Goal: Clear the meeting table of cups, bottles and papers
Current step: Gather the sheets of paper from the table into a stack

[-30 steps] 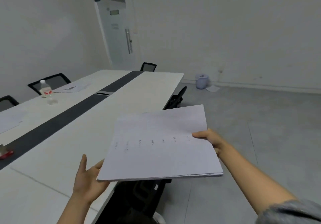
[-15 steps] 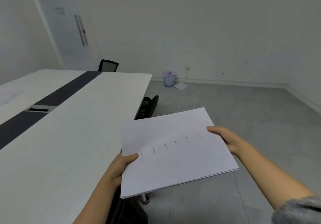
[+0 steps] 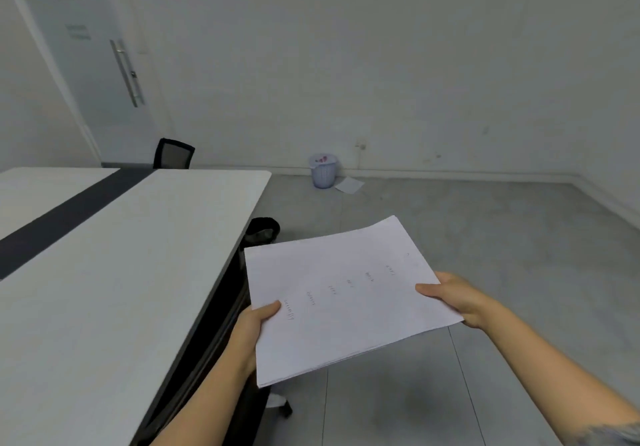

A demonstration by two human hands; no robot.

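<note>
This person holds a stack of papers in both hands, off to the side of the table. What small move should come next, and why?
Probably a step forward toward the bin by the far wall. The left hand and right hand both grip the papers, which are already past the table edge, over the floor, and the bin stands straight ahead.

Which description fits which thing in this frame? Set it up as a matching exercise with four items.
Things:
1. stack of papers
2. waste basket
3. loose sheet
4. door handle

Places:
a. lying on the floor beside the basket
b. mounted vertically on the door
c. held by left hand and right hand, beside the table
d. standing at the foot of the back wall

Pairs: 1-c; 2-d; 3-a; 4-b
</note>
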